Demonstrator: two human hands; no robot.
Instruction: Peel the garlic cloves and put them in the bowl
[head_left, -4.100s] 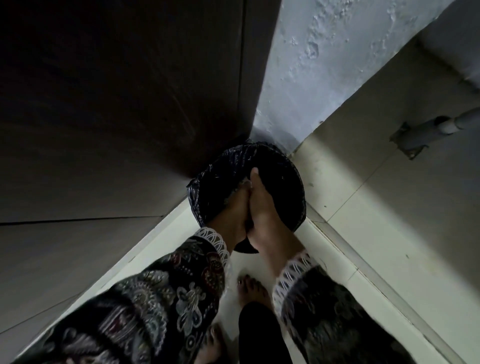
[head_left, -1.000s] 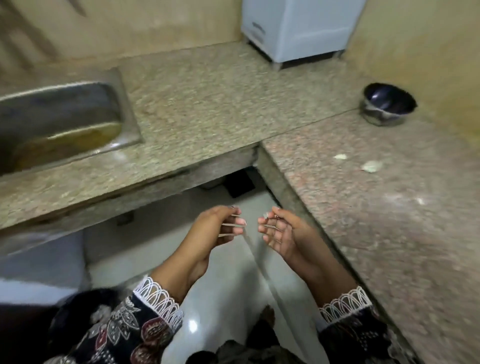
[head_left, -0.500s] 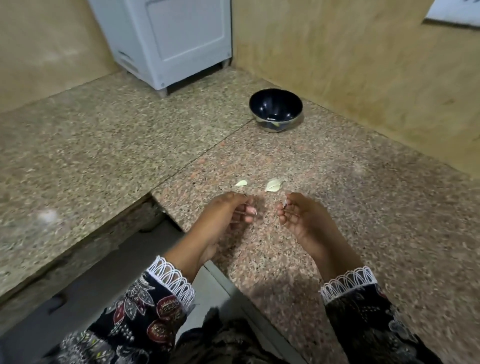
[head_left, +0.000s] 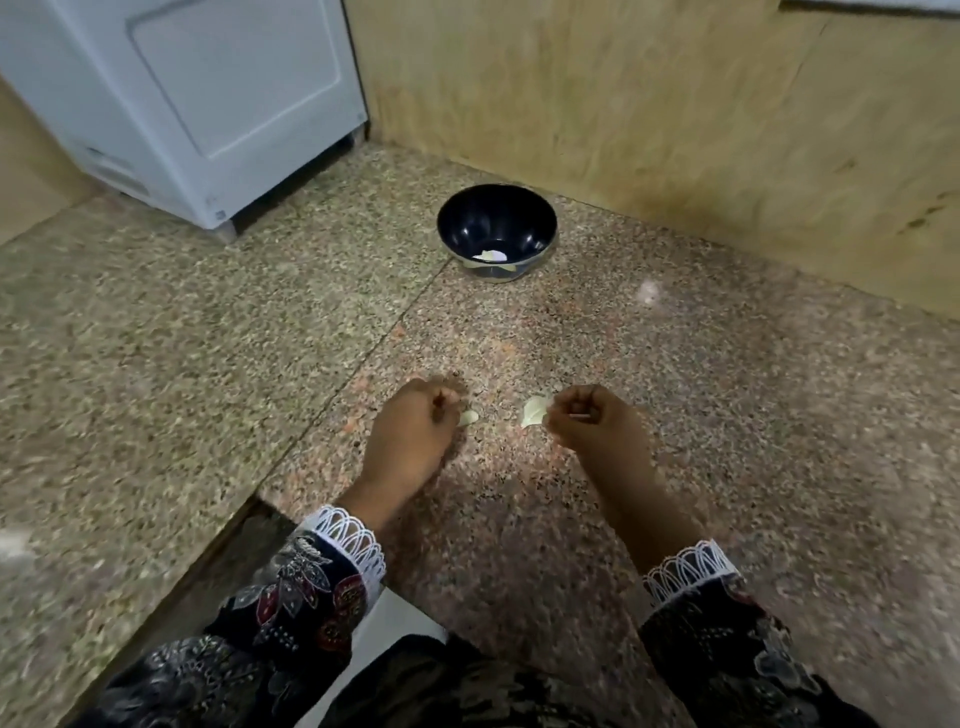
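Note:
A dark bowl (head_left: 496, 215) stands on the speckled granite counter (head_left: 727, 415) near the back wall, with a few pale garlic pieces (head_left: 491, 255) at its bottom. Two pale cloves lie on the counter in front of me. My left hand (head_left: 415, 426) has its fingers curled down on the small garlic clove (head_left: 468, 417), which pokes out from under the fingertips. My right hand (head_left: 592, 423) is curled too and pinches the edge of the larger garlic clove (head_left: 534, 410). The picture is slightly blurred.
A white appliance (head_left: 208, 104) stands at the back left of the counter. A wooden wall panel (head_left: 649, 104) runs behind the bowl and along the right. The counter's inner corner edge (head_left: 260, 499) drops to the floor at the lower left.
The view rose from a black-lined bin on the floor to the counter. Both hands moved forward from over the gap onto the counter and closed on the two cloves.

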